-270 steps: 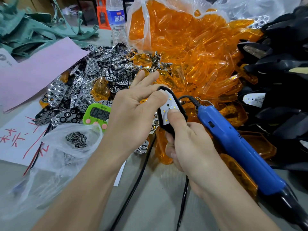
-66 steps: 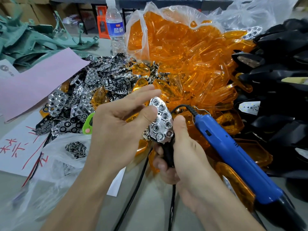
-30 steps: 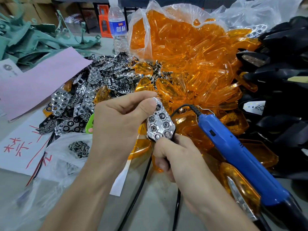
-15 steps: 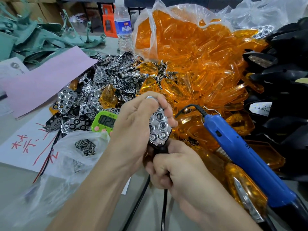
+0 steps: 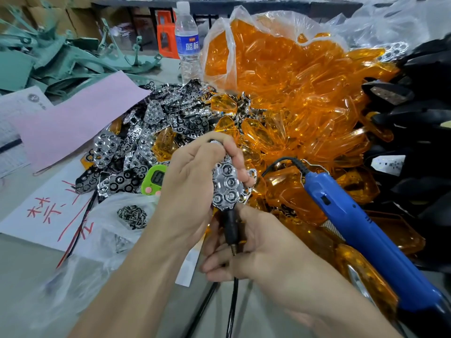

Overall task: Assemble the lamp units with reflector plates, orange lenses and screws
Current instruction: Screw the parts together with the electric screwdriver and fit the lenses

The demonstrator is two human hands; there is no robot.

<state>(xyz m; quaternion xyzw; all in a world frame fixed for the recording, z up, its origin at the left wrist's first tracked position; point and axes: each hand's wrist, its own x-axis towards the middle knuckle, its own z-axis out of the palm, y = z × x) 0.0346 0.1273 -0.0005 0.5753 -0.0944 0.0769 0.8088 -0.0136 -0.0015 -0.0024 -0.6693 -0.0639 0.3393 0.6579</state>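
A shiny chrome reflector plate (image 5: 225, 185) with hexagonal cells sits on the front of a black lamp unit, whose stem (image 5: 230, 228) points down toward me. My left hand (image 5: 192, 189) curls round the top and left side of the plate and lamp body. My right hand (image 5: 258, 250) grips the black stem from below. Loose reflector plates (image 5: 146, 132) lie heaped at the centre left. Orange lenses (image 5: 288, 98) spill from a clear bag behind. Small screws (image 5: 133, 217) lie in a plastic bag at the left.
A blue electric screwdriver (image 5: 361, 230) lies on the lenses at the right, its cable looping behind my hands. Black lamp housings (image 5: 419, 147) pile at the far right. A green timer (image 5: 156, 179), a water bottle (image 5: 186, 40), pink paper (image 5: 75, 118) and teal parts (image 5: 48, 59) sit left.
The bare lamp unit has gained a reflector plate. My left hand has closed further over its top, and my right hand has slid down to the stem.
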